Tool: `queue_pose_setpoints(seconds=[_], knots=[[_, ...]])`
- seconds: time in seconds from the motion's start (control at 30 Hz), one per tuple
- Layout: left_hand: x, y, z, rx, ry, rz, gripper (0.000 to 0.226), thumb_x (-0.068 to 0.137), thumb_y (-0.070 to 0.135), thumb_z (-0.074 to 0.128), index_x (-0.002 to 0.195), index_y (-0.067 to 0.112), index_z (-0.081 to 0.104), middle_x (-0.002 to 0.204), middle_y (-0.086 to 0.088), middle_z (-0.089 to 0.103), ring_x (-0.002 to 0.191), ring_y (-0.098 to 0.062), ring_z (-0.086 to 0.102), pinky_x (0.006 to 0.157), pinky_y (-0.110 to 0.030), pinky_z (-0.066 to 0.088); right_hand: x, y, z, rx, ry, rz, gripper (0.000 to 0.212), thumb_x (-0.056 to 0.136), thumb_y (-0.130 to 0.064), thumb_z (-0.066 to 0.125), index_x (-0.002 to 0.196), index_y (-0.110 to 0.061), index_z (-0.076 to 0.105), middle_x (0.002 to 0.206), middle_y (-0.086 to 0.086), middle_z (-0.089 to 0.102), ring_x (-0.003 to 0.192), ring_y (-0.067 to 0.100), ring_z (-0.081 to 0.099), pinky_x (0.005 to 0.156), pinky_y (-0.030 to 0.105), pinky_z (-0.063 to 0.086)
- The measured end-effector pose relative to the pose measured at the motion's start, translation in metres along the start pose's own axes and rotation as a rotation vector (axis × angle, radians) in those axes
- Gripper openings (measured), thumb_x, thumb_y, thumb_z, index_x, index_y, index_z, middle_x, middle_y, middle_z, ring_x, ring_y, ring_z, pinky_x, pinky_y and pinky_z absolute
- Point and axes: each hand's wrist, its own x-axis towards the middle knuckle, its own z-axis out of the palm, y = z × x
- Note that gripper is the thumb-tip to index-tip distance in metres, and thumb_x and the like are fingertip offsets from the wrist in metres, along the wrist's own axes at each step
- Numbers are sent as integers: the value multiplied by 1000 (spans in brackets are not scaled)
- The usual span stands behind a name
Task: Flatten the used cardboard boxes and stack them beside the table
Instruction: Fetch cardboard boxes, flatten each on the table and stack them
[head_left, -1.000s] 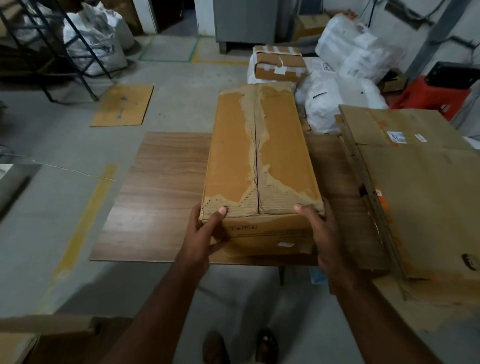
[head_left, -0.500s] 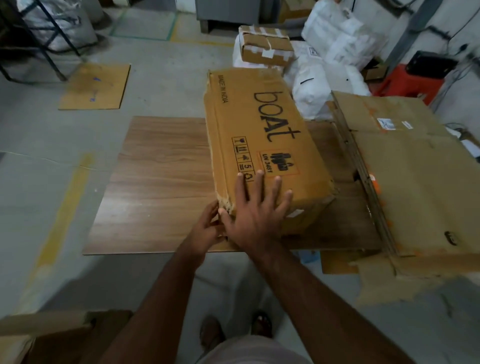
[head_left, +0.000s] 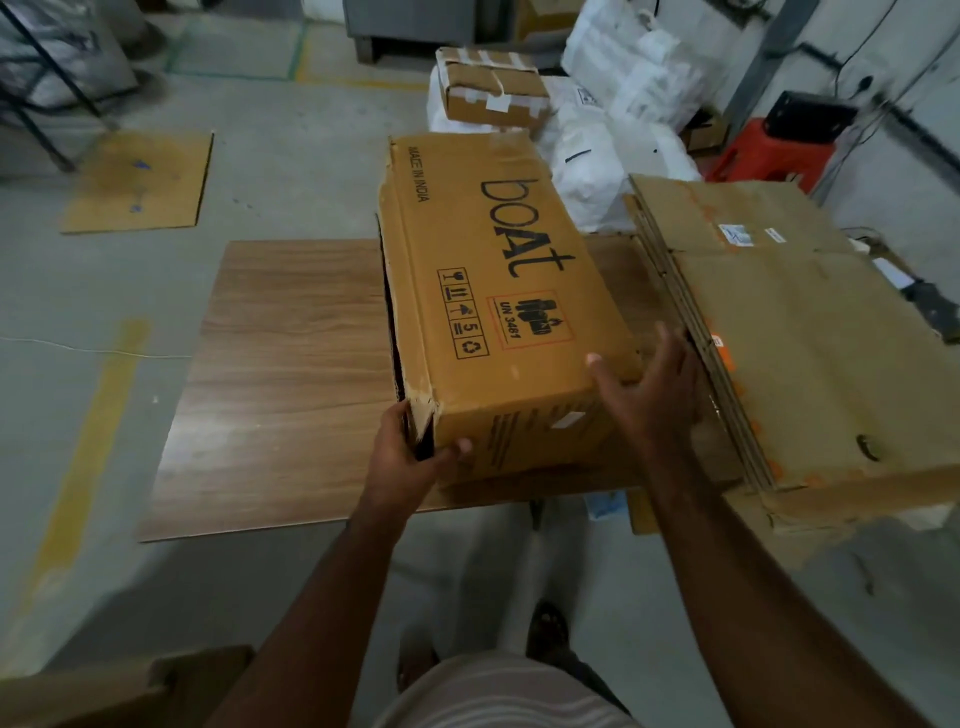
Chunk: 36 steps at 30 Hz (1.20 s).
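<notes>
A printed "boAt" cardboard box is held on the wooden table, its near-left corner gripped by the left hand. The right hand, fingers relaxed, is laid against its right edge beside stacked flattened cardboard.

Grey concrete floor with a yellow stripe — dim light, red stool by the wall.

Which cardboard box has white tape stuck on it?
The small closed box on the white sacks behind the table; the big printed box shows none.
</notes>
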Motion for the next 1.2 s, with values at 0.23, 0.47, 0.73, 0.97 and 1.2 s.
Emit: queue_pose_setpoints(seconds=[0.23, 0.47, 0.73, 0.97, 1.2], knots=[[6, -12, 10, 36, 21, -43, 83, 80, 23, 83, 149, 37, 39, 137, 10, 53, 128, -15, 49, 78, -25, 54, 7, 54, 16, 608, -425, 293, 66, 62, -92, 66, 115, -54, 55, 131, -8, 64, 121, 21, 62, 108, 52, 49], [23, -12, 21, -107, -47, -103, 83, 76, 20, 86, 147, 27, 44, 138, -2, 62, 128, -21, 57, 89, -34, 59, 26, 34, 1, 600, -460, 99, 117, 50, -101, 60, 145, -34, 46, 133, -13, 60, 120, 9, 59, 97, 35, 52], [23, -34, 84, -648, 145, -249, 66, 80, -10, 65, 142, 4, 46, 138, -23, 60, 118, -36, 66, 100, -50, 54, 20, -63, -25, -200, -191, -640, 82, 78, -78, 58, 145, -34, 45, 152, 4, 43, 148, 32, 31, 115, 62, 30], [0, -42, 103, -765, 214, -298, 40, 91, -15, 42, 114, 11, 64, 89, -1, 77, 77, -12, 74, 63, -26, 59, -34, -93, 20, -449, -219, -819, 78, 85, -75, 56, 148, -33, 41, 162, 12, 37, 148, 43, 32, 118, 65, 20], [-3, -51, 80, -761, 218, -272, 42, 84, -11, 53, 118, 12, 61, 95, -2, 77, 83, -13, 74, 69, -29, 61, -54, -97, 34, -533, -148, -809, 83, 88, -77, 49, 158, -35, 32, 163, 10, 35, 148, 40, 33, 116, 62, 21]])
